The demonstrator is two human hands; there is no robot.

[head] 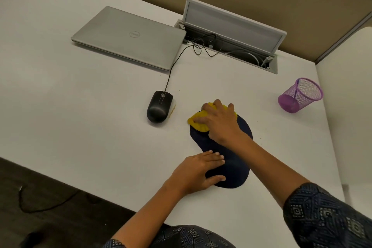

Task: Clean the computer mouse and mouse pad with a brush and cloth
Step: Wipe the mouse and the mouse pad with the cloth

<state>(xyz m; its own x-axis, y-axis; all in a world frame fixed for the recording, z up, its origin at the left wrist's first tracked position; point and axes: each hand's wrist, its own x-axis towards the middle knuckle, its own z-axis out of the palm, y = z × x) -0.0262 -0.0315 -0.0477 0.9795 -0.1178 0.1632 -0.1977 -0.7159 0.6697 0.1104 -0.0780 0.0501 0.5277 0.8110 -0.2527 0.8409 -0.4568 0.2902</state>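
Note:
A dark navy mouse pad [233,165] lies on the white desk. My right hand [220,122] presses a yellow cloth [198,122] onto the pad's far end, fingers spread over it. My left hand [198,171] lies flat on the pad's near left edge and holds nothing. A black wired mouse [159,108] sits to the left of the pad, apart from it. A small pale object, possibly the brush [173,109], peeks out from behind the mouse's right side.
A shut silver laptop [130,36] lies at the back left. Behind the pad, a cable box [231,26] stands with its lid up and the mouse cord [175,62] running into it. A purple mesh cup [301,94] stands at the right. The desk edge [80,183] is near left.

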